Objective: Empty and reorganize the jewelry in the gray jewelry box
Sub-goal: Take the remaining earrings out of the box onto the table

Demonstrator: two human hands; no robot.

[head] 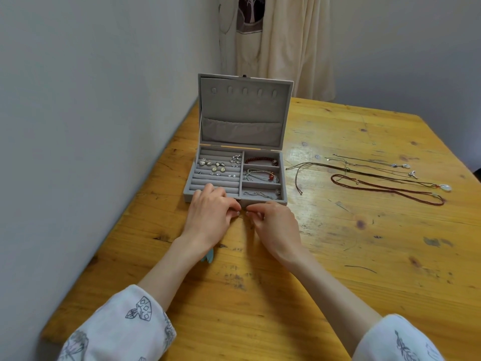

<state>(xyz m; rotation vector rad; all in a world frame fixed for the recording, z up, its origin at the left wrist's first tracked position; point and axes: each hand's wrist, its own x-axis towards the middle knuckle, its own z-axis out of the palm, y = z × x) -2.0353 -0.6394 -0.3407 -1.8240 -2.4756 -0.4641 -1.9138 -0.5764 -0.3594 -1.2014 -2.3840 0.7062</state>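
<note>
We pinch small item, too tiny to identify, between left hand (212,213) and right hand (274,225) before gray jewelry box (235,178), probably for sorting.

Open jewelry box (238,175) — 2 hands (210,217) nr front

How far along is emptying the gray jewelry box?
Partly done. Several necklaces already lie on the wooden table, right of the open jewelry box. In hand: the left hand and right hand pinch something small before the box. Left: earrings and bracelets are inside.
</note>
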